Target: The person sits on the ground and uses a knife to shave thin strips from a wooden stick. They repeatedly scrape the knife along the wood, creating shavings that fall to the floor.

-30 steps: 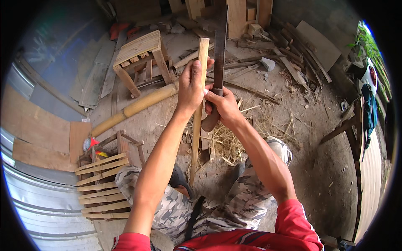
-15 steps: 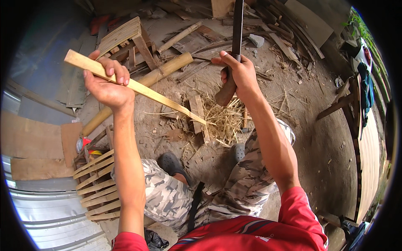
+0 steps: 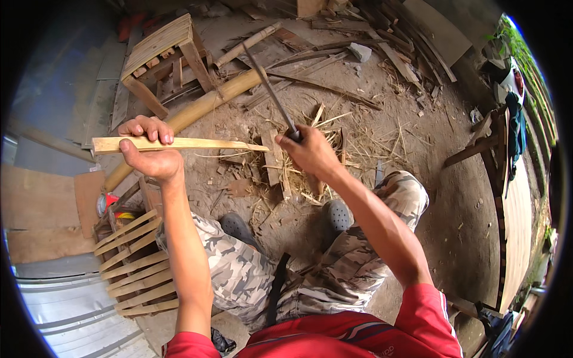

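My left hand [image 3: 154, 162] grips a pale bamboo strip [image 3: 209, 144] near its wide end, thumb below and fingers over the top. The strip lies nearly level, and its thin, partly split far end points right, over a wooden block [image 3: 273, 167] on the ground. Closed around the handle of a machete [image 3: 268, 88], my right hand [image 3: 314, 154] is just right of the strip's tip. The long dark blade slants up and left, apart from the strip. Most of the handle is hidden by my fingers. Bamboo shavings [image 3: 328, 128] are heaped around the block.
A slatted wooden stool [image 3: 158, 51] stands at the far left, with a thick bamboo pole [image 3: 218, 95] lying beside it. Several split bamboo slats [image 3: 140, 280] rest near my left leg. Scrap boards [image 3: 400, 56] pile up at the back; a bench [image 3: 518, 221] stands on the right.
The machete has come down and tilted left, from upright to slanting. My right hand has moved lower and left, while my left hand has lowered and levelled the bamboo strip.
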A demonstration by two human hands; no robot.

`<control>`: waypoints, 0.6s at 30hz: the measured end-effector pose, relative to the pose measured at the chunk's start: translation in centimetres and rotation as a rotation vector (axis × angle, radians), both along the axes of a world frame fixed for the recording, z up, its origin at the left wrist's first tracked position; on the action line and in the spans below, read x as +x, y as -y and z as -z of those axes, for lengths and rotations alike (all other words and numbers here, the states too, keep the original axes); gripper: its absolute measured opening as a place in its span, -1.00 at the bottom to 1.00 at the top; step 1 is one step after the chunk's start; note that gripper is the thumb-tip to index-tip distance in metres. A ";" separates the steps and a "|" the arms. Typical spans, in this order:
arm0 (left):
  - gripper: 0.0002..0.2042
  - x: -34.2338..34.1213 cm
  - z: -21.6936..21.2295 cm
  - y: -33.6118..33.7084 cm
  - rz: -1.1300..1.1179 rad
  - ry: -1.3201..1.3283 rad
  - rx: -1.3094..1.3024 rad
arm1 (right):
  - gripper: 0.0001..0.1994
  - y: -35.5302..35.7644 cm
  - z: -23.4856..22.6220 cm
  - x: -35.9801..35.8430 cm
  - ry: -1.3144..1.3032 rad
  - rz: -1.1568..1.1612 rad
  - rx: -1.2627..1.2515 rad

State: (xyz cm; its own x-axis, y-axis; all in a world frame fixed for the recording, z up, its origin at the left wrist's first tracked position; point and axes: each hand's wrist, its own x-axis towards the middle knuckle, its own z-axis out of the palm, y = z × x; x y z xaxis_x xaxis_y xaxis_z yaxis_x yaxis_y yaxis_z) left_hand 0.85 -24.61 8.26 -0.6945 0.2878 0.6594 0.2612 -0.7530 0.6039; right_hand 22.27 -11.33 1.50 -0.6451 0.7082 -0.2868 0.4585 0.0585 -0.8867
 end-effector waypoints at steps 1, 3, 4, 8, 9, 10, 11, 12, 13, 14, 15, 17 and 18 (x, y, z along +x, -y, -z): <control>-0.66 0.0 0.7 0.0 -0.010 0.011 -0.034 | -0.58 1.6 1.3 -0.1 0.047 -0.013 0.058; -0.69 -0.2 2.1 0.3 -0.049 0.015 -0.099 | -0.51 5.0 3.4 -0.4 0.043 -0.058 0.124; -0.69 1.0 2.5 -0.2 -0.089 0.058 -0.107 | -0.50 6.3 5.5 -0.5 0.049 -0.083 0.134; -0.64 0.7 4.4 0.0 0.080 0.137 -0.161 | -0.51 10.0 9.2 -1.5 -0.042 -0.101 0.214; -0.65 0.6 4.5 0.1 0.078 0.153 -0.170 | -0.51 10.3 9.8 -2.1 -0.048 -0.091 0.227; -0.65 0.4 4.7 0.4 0.076 0.170 -0.179 | -0.51 10.6 10.3 -2.7 -0.053 -0.080 0.241; -0.65 0.2 5.0 0.7 0.074 0.187 -0.188 | -0.50 10.7 11.0 -3.2 -0.058 -0.070 0.254; -0.65 -0.1 5.1 1.2 0.090 0.182 -0.202 | -0.56 10.4 12.1 -3.8 -0.030 -0.095 0.246; -0.65 -0.2 5.2 1.3 0.104 0.194 -0.192 | -0.60 9.8 13.8 -4.2 -0.003 -0.063 0.171; -0.65 -0.3 5.3 1.3 0.118 0.207 -0.182 | -0.63 9.1 15.4 -4.5 0.024 -0.031 0.095; -0.65 -0.4 5.4 1.4 0.131 0.220 -0.171 | -0.65 8.4 17.3 -4.7 0.051 0.001 0.020; -0.65 -1.0 5.8 2.0 0.137 0.231 -0.169 | -0.72 7.6 18.1 -5.0 0.064 -0.013 -0.004; -0.66 -1.5 6.0 2.9 0.134 0.229 -0.174 | -0.71 8.3 16.7 -5.5 0.038 -0.061 0.041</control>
State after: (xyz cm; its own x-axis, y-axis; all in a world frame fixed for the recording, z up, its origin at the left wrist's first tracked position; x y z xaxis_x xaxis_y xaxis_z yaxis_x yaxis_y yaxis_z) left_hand -0.64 -27.51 2.29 -0.7672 0.4819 0.4233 0.0090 -0.6518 0.7584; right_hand 16.77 -19.62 -15.22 -0.6770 0.6793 -0.2832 0.4859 0.1236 -0.8653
